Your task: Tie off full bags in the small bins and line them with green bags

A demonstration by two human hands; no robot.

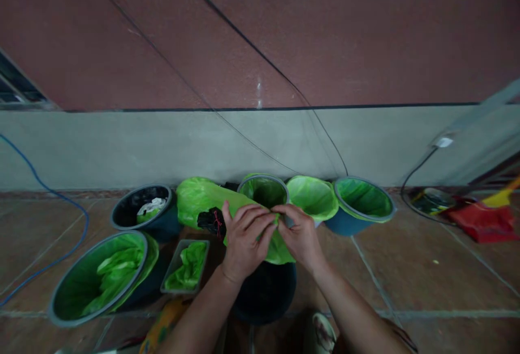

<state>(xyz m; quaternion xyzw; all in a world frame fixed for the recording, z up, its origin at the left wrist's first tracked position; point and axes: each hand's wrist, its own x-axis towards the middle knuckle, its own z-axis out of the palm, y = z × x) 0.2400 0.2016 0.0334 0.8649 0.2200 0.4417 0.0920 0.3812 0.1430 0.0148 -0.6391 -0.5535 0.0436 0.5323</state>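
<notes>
My left hand and my right hand meet in front of me, fingertips closed together on a bright green plastic bag. The bag stretches out to the left, puffed up, and a fold of it hangs below my fingers. Just under both hands stands a dark bucket, its top partly covered by the bag and my wrists. Beside my left hand is a bundle of black plastic with a thin red tie. Exactly how the fingertips grip the bag is hard to see.
Green-lined bins stand along the wall: a grey-rimmed one, a pale one and a blue one. At left are a dark bin, a large lined bin and a small rectangular one. A blue hose crosses the floor.
</notes>
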